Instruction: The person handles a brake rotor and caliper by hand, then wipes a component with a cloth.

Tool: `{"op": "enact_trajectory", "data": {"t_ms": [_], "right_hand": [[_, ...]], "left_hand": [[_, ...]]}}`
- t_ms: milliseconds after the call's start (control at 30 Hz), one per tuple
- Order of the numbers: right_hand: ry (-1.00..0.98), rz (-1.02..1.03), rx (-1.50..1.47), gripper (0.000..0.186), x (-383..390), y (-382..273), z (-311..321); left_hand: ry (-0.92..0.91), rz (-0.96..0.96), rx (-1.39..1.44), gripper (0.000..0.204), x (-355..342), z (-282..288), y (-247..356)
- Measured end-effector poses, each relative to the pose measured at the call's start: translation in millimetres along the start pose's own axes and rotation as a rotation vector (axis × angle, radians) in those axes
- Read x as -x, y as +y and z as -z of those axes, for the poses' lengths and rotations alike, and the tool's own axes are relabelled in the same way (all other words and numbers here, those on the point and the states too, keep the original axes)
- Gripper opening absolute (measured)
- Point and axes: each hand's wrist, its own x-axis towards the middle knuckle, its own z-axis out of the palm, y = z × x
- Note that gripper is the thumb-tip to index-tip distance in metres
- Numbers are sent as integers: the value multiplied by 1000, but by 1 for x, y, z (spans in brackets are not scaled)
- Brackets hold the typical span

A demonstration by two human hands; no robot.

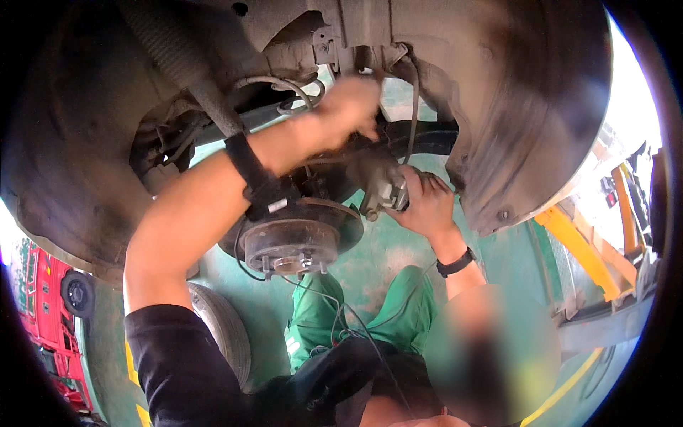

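A brake caliper (385, 191) hangs off to the right of the wheel hub (292, 243), and my right hand (429, 205) has its fingers wrapped round its right side. From above, a dark brake hose (413, 107) runs down toward the caliper. My left hand (350, 107) reaches high into the wheel arch, over the hub and beside the suspension parts. Motion blurs its fingers, so what they touch cannot be made out. Behind the hub, the rusty brake disc (347, 222) shows its edge. Wheel studs stick out of the hub's face.
The wheel arch liner (519, 107) curves round both arms. A strut with a ribbed boot (167, 53) slants down at upper left. A loose tyre (224, 331) lies at lower left. Thin cables (341, 307) hang before my body. A yellow lift arm (578, 249) stands at right, a red vehicle (46, 306) at left.
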Motion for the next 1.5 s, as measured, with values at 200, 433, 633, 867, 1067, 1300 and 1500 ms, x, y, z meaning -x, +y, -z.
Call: {"op": "enact_trajectory", "data": {"t_ms": [200,433,633,867,1067,1300,1500], "right_hand": [[-23,-6,-9,89,8,6,1],[-11,15,-18,88,10,4,-1],[-2,21,-19,86,18,10,-3],[52,17,-24,82,18,9,-8],[100,37,-15,80,22,8,-9],[81,7,8,77,32,10,-14],[65,-5,3,78,32,12,-15]], "left_hand": [[102,-67,239,27,-10,51,17],[590,-565,-747,21,-57,95,11],[344,-695,-713,19,-37,82,17],[-30,-283,291,19,23,34,-14],[127,-225,348,17,32,47,-15],[89,-383,-158,40,52,-46,7],[119,-655,-97,28,61,-53,16]]}}
